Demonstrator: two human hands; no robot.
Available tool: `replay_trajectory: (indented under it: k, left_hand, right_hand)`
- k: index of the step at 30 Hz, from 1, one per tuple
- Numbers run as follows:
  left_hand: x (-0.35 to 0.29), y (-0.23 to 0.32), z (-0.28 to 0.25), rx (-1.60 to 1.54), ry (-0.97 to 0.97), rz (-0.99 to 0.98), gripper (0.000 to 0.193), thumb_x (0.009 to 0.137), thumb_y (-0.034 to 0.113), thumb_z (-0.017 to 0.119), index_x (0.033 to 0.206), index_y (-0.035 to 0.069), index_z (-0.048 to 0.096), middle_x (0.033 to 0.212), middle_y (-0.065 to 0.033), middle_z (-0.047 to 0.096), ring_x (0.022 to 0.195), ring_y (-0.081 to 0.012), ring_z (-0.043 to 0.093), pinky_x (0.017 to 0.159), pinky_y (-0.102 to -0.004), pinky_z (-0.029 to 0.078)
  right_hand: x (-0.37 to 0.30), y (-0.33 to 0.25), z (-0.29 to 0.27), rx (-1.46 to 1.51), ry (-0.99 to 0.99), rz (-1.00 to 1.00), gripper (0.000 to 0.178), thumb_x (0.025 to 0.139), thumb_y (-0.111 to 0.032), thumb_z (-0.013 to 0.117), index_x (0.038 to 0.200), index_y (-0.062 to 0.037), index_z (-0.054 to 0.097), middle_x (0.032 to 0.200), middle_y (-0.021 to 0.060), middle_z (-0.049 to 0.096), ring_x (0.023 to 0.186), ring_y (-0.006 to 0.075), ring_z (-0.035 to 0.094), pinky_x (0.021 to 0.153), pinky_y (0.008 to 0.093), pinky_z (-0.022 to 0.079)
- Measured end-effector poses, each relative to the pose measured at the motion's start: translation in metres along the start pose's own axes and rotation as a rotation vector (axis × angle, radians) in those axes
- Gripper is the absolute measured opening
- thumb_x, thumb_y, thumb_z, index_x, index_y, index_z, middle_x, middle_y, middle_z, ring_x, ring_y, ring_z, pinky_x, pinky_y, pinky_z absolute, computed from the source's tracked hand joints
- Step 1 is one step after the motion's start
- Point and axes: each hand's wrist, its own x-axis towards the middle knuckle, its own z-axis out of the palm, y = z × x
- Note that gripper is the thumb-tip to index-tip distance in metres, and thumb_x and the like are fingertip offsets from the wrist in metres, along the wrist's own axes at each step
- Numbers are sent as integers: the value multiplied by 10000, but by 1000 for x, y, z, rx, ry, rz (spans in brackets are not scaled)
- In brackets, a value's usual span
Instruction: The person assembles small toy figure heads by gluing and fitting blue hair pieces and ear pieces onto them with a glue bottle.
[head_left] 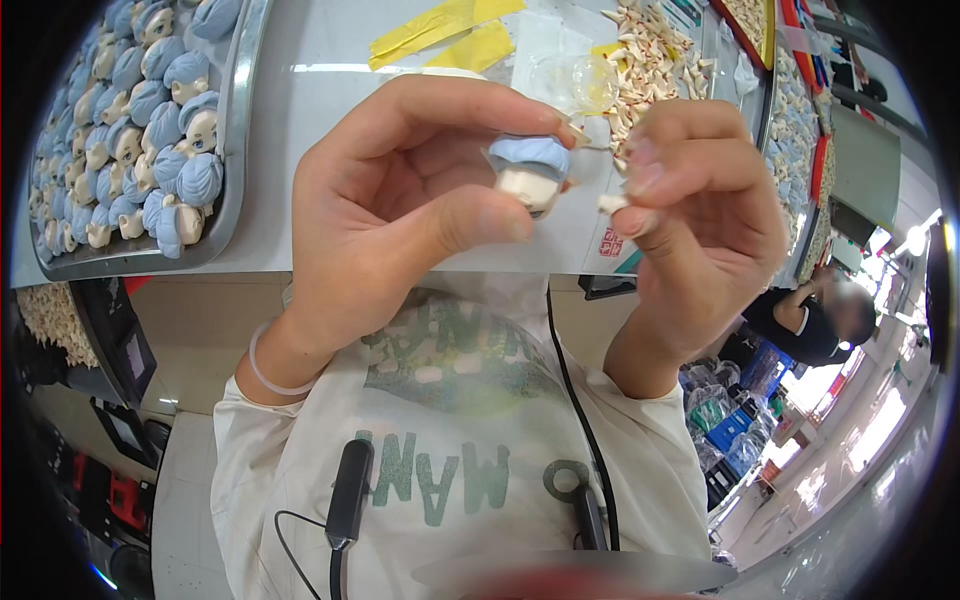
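My left hand [400, 180] grips a small doll head [530, 172] with blue moulded hair and a pale lower side, between thumb and fingers. Just to its right, my right hand [700, 200] pinches a tiny cream-coloured piece [611, 204] between thumb and forefinger. A short gap separates this piece from the head. Both hands are raised over the near edge of the table. Beyond them lies a heap of small pointed cream pieces [650, 65] with orange-red tips, next to a clear round plastic dish [585, 82].
A metal tray [240, 150] full of blue-haired doll heads [150, 120] stands at the left. Yellow tape strips [440, 32] lie on the table [310, 85] at the back. More trays of small parts [790, 130] line the right side. Another person [815, 315] is farther off at the right.
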Motion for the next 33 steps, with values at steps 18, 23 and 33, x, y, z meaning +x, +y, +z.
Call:
replay_trajectory:
  k: [18, 23, 33]
  left_hand:
    - [1, -7, -11, 249, -166, 152, 382, 704, 199, 670, 972, -22, 509, 921, -129, 557, 914, -222, 557, 785, -287, 437]
    - [2, -3, -6, 171, -114, 95, 374, 715, 128, 664, 1004, -35, 492, 964, -136, 549, 916, -206, 552, 771, -272, 445]
    - [0, 2, 6, 29, -91, -91, 350, 737, 33, 600, 1037, -24, 427, 857, -125, 586, 775, -134, 586, 694, -222, 462]
  right_hand:
    - [-15, 8, 21, 79, 118, 96, 225, 590, -5, 717, 692, -17, 517, 771, 86, 485, 677, 113, 444, 602, 194, 347]
    - [-11, 12, 13, -1, 76, 73, 240, 603, -51, 721, 768, 2, 554, 837, 102, 490, 732, 142, 465, 665, 230, 381]
    - [-6, -13, 18, -406, 63, -46, 328, 503, -29, 683, 826, -18, 627, 844, 80, 488, 717, 177, 490, 626, 257, 396]
